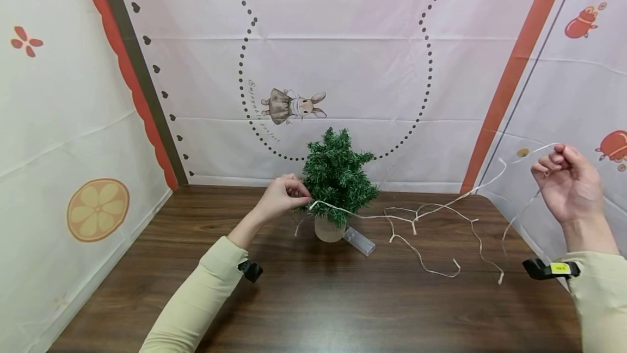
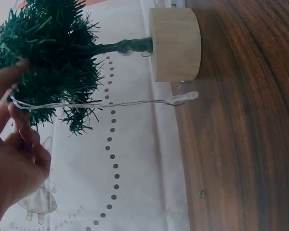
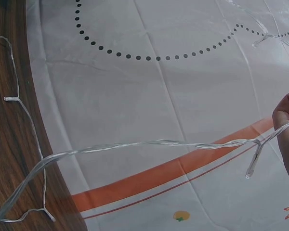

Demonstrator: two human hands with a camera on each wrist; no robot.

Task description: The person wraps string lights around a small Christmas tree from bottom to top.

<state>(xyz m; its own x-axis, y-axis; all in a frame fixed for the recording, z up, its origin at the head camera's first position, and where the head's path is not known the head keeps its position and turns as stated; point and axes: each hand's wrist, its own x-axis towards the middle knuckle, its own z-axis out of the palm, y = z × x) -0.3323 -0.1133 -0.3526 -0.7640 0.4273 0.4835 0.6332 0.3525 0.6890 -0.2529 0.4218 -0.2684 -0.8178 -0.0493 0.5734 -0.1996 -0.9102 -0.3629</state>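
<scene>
A small green artificial Christmas tree [image 1: 338, 171] stands upright on a round pale wooden base [image 1: 329, 229]. At its left side, my left hand [image 1: 286, 195] pinches the clear wire of a string of lights [image 1: 362, 216]. A loose end with a bulb [image 2: 188, 96] extends from those fingers beside the base in the left wrist view. The wire runs across the tree's lower front toward the right. Well to the right, my right hand [image 1: 570, 187] is raised above the table and pinches another stretch of the wire, near a small bulb [image 3: 250, 168].
A clear battery box [image 1: 360, 241] lies just right of the base. Several branches of the light string [image 1: 421, 266] trail over the brown wooden table [image 1: 313, 304]. Printed fabric [image 1: 343, 70] stands as walls behind and at both sides.
</scene>
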